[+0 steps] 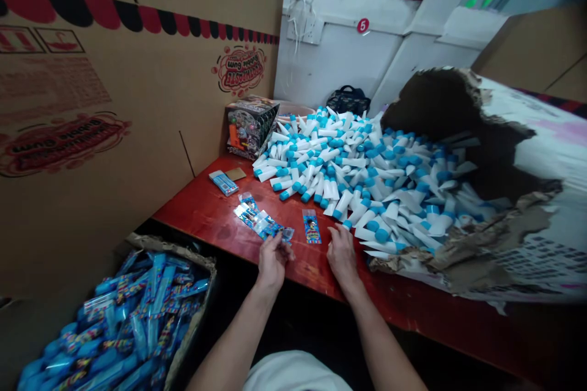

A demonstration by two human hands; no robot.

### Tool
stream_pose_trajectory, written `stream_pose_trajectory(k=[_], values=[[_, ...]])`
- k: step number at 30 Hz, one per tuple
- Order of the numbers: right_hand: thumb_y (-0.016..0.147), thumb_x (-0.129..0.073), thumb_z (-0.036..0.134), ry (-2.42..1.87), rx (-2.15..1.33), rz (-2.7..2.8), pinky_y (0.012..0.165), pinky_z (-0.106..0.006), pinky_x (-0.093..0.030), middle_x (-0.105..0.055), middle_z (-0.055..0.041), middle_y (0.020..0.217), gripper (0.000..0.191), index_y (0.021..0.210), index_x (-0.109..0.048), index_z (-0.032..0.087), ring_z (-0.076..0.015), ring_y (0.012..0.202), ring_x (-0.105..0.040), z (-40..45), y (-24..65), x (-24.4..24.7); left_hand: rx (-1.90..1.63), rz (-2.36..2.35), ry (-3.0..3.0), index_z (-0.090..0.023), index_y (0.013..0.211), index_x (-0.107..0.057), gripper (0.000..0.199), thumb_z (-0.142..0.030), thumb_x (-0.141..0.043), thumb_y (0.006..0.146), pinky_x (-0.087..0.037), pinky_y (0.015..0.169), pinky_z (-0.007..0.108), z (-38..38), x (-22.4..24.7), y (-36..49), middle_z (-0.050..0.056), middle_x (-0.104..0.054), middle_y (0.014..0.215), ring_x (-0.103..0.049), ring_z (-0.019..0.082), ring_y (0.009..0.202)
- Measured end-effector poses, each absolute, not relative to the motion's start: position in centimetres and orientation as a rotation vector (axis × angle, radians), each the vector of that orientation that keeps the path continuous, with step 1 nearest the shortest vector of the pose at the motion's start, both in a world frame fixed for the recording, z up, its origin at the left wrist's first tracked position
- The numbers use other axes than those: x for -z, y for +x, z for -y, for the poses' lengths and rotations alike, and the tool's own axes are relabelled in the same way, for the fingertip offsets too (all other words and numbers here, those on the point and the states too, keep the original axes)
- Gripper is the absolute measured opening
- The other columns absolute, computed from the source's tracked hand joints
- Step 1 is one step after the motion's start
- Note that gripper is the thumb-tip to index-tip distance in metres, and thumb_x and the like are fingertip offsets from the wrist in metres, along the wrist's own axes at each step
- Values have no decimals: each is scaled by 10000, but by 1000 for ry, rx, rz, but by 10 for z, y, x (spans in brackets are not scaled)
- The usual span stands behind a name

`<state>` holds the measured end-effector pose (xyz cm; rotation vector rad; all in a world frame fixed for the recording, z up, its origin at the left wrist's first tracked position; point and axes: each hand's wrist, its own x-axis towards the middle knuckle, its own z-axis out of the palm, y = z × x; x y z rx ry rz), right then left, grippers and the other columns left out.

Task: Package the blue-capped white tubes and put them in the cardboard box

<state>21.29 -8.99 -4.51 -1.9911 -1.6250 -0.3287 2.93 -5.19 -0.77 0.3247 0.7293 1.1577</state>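
My left hand (273,261) is at the table's front edge, its fingers loosely bent and apart. Its fingertips are at the near end of a spread of small blue printed plastic sleeves (261,222). One more printed sleeve (312,226) lies flat between my two hands. My right hand (342,255) rests over the red table (302,266), fingers bent and nothing visibly gripped. Just beyond its fingertips begins a large heap of white tubes with blue caps (339,159). A torn-open white carton (518,238) lies on its side at the right, with tubes spilling out of it.
Below left stands an open carton (208,266) full of blue-capped tubes in printed sleeves. A stack of blue sleeves (223,183) and a brown card piece (236,174) lie at the table's left. Behind are a printed box (250,128), a pink basin (298,111) and a dark bag (348,101).
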Motion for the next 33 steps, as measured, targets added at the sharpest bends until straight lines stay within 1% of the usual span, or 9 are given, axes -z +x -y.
stream_pose_trajectory(k=[5, 10, 13, 17, 19, 24, 27, 30, 33], values=[[828, -377, 103, -1753, 239, 1586, 938, -440, -439, -554, -132, 1148, 348, 1079, -612, 159, -243, 1091, -497, 92, 208, 43, -1205, -805, 391, -175, 707, -537, 297, -364, -747, 615, -397, 414, 226, 52, 9, 26, -35, -574, 508, -519, 112, 427], [854, -494, 267, -2022, 438, 1483, 958, -505, -400, -467, -221, 1286, 362, 1154, -578, 82, -329, 1178, -418, 89, 202, 42, -1251, -854, 490, -169, 675, -547, 283, -374, -736, 629, -384, 413, 219, 51, 9, 23, -32, -570, 501, -512, 108, 432], [819, -449, 124, -2047, 401, 1580, 973, -493, -401, -493, -208, 1274, 316, 1084, -618, 91, -315, 1200, -410, 85, 201, 42, -1255, -839, 477, -173, 672, -540, 280, -363, -741, 624, -387, 414, 220, 51, 8, 24, -38, -569, 509, -512, 107, 436], [744, -371, -14, -1861, 289, 1741, 1004, -460, -409, -417, -161, 1383, 520, 1211, -559, 119, -262, 1276, -372, 87, 201, 42, -1236, -816, 444, -167, 730, -568, 275, -358, -738, 628, -398, 418, 221, 51, 6, 25, -37, -577, 526, -517, 108, 443], [753, -357, -12, -1880, 276, 1667, 978, -464, -434, -429, -175, 1362, 550, 1264, -521, 110, -267, 1247, -406, 89, 203, 42, -1233, -820, 434, -164, 739, -576, 284, -358, -744, 617, -395, 414, 221, 51, 4, 24, -37, -575, 533, -520, 109, 444], [752, -396, 61, -1871, 73, 1554, 911, -455, -474, -605, -157, 1090, 483, 1199, -574, 105, -260, 1029, -554, 91, 213, 42, -1253, -833, 449, -169, 680, -554, 278, -356, -749, 614, -389, 405, 223, 53, 1, 24, -38, -567, 523, -513, 107, 434], [750, -479, 163, -1740, -177, 1392, 867, -441, -502, -635, -141, 1078, 426, 1159, -590, 121, -266, 989, -597, 99, 210, 35, -1273, -862, 491, -166, 691, -568, 264, -361, -738, 636, -391, 411, 219, 54, 0, 25, -37, -569, 510, -502, 103, 429], [784, -553, 253, -1535, -387, 1254, 797, -370, -537, -637, -117, 1118, 432, 1205, -557, 156, -242, 956, -630, 118, 193, 14, -1279, -891, 551, -162, 701, -583, 256, -369, -725, 656, -390, 416, 219, 54, 2, 27, -34, -570, 501, -496, 103, 425], [797, -570, 210, -1377, -386, 1411, 850, -348, -517, -612, -87, 1164, 406, 1203, -568, 210, -224, 1019, -603, 137, 169, -12, -1278, -892, 582, -163, 705, -588, 245, -368, -718, 672, -390, 433, 218, 56, 2, 29, -35, -576, 511, -505, 103, 433]])
